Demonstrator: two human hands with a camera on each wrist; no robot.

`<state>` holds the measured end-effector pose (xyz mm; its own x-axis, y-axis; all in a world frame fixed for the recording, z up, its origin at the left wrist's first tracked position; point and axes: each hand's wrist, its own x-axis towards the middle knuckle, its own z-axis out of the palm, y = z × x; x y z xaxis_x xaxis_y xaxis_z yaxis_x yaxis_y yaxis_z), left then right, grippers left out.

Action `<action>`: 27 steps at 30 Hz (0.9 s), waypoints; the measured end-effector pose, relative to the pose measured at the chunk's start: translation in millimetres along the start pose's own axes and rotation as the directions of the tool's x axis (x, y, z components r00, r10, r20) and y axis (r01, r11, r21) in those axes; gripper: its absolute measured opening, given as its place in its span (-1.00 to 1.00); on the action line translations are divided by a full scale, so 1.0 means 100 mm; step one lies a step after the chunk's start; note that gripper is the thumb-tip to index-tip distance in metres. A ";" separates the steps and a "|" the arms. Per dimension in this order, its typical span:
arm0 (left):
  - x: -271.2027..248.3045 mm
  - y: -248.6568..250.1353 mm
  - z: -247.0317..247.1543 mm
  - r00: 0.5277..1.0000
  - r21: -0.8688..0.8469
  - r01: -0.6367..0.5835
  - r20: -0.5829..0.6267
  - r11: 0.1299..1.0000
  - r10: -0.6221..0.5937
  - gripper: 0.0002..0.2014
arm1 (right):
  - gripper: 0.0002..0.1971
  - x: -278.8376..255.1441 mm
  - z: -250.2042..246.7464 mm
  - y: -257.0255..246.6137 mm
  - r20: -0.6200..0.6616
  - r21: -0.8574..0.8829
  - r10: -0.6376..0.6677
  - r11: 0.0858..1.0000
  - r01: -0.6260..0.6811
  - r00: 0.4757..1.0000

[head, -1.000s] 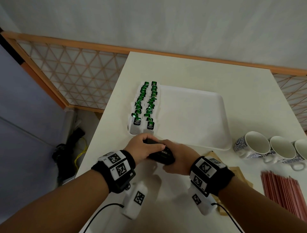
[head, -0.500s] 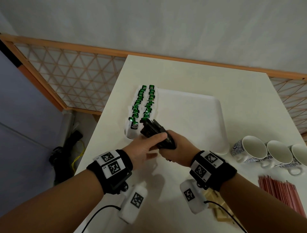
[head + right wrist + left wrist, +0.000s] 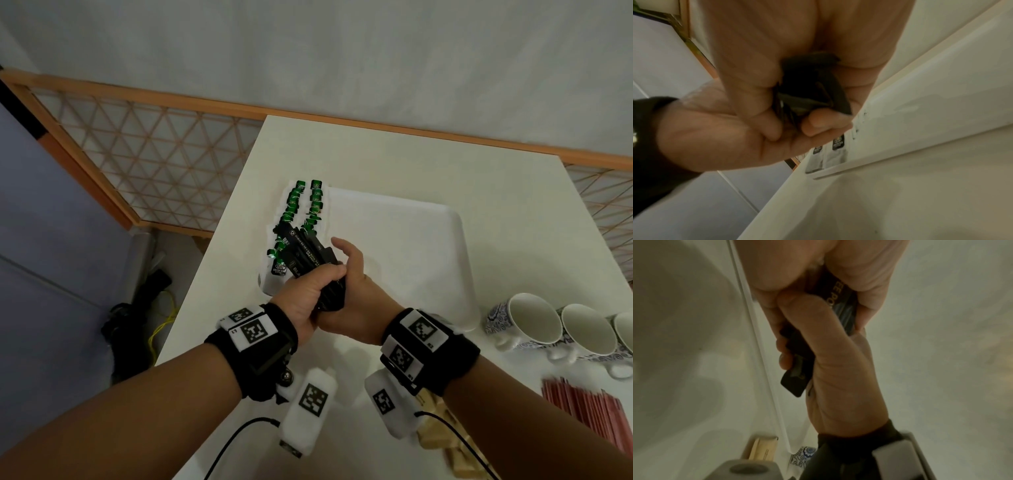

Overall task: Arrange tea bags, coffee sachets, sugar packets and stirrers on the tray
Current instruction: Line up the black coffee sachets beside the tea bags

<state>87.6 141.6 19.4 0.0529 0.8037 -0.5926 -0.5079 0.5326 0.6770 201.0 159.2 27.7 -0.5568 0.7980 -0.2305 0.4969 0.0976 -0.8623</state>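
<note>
A bundle of black coffee sachets [image 3: 305,253] is gripped by both hands just above the near left corner of the white tray [image 3: 411,240]. My left hand [image 3: 308,291] wraps the bundle's near end from the left. From the right, my right hand [image 3: 356,294] clasps the same end, thumb lifted. The far ends fan out over the tea bags [image 3: 303,209], green-tagged and laid in two rows along the tray's left side. In the wrist views, curled fingers enclose the sachets [image 3: 795,379] [image 3: 807,84]; the tea bags [image 3: 836,146] lie just beyond.
Three patterned cups [image 3: 527,318] lie on their sides right of the tray. Red stirrers [image 3: 589,411] sit at the near right. Tan packets [image 3: 435,442] lie under my right wrist. The table's left edge [image 3: 205,274] runs close to the tray.
Both hands lifted the sachet bundle off the table and carried it forward over the tray's near left corner. Its far ends now fan out over the tea bags.
</note>
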 end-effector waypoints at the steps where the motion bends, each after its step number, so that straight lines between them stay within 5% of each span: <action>1: 0.02 0.02 -0.01 1.000 0.001 0.001 -0.003 1.000 -0.001 -0.75 | 0.10 0.00 0.00 0.00 0.013 0.013 -0.018 1.000 0.017 1.000; 5: 0.09 0.11 -0.06 0.999 -0.044 -0.012 -0.036 0.999 0.011 -0.88 | 0.04 -0.03 -0.07 0.02 0.060 0.050 -0.019 0.999 0.016 0.998; 12: 0.16 0.22 -0.14 0.999 -0.174 -0.027 -0.037 0.984 0.021 -0.89 | -0.53 -0.07 -0.21 0.16 0.044 0.434 0.129 0.891 -0.135 0.991; 17: 0.17 0.22 -0.16 0.997 -0.124 -0.076 -0.031 0.989 0.073 -0.88 | -0.89 -0.05 -0.25 0.20 0.000 0.487 0.221 0.852 -0.193 0.975; 23: 0.16 0.24 -0.22 0.994 -0.031 -0.103 -0.040 0.994 0.102 -0.83 | -0.91 0.00 -0.32 0.23 -0.090 0.560 0.276 0.809 -0.181 0.957; 27: 0.15 0.27 -0.27 0.997 -0.126 -0.062 -0.048 0.990 0.056 -0.81 | -0.84 0.04 -0.37 0.27 -0.264 0.464 0.234 0.881 -0.090 0.936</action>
<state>51.7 160.3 16.9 -0.0168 0.8187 -0.5740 -0.6141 0.4446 0.6521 236.5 187.1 20.5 -0.2290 0.9264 -0.2988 0.1792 -0.2616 -0.9484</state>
